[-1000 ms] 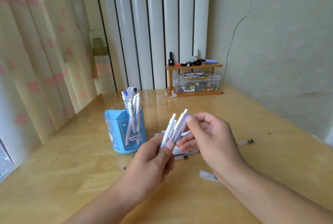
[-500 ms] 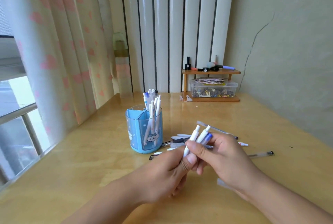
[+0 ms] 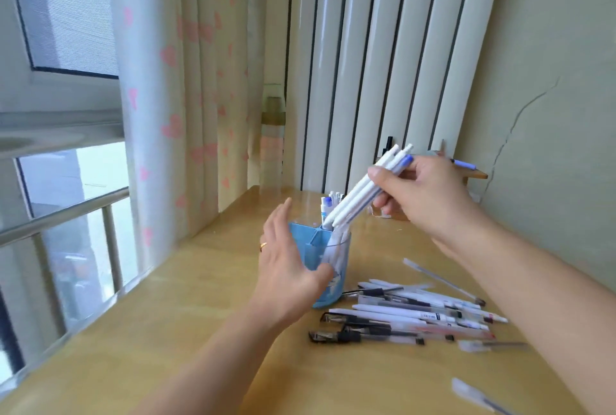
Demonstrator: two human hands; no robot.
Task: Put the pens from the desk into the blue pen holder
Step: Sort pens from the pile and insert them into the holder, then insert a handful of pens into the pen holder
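In the head view, the right hand (image 3: 430,201) grips a bundle of white pens (image 3: 363,189), tips just above the blue pen holder (image 3: 328,268). The left hand (image 3: 286,261), fingers straight, rests against the holder's side. Right of the holder lie loose pens (image 3: 410,318). Best to lower the bundle steeply, holder kept steady.

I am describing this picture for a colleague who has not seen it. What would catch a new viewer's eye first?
First, the right hand in the middle of the picture, holding a bundle of white pens tilted, tips just over the blue pen holder. The left hand is open against the holder's near left side. To the right of the holder, a pile of loose pens lies on the wooden desk.
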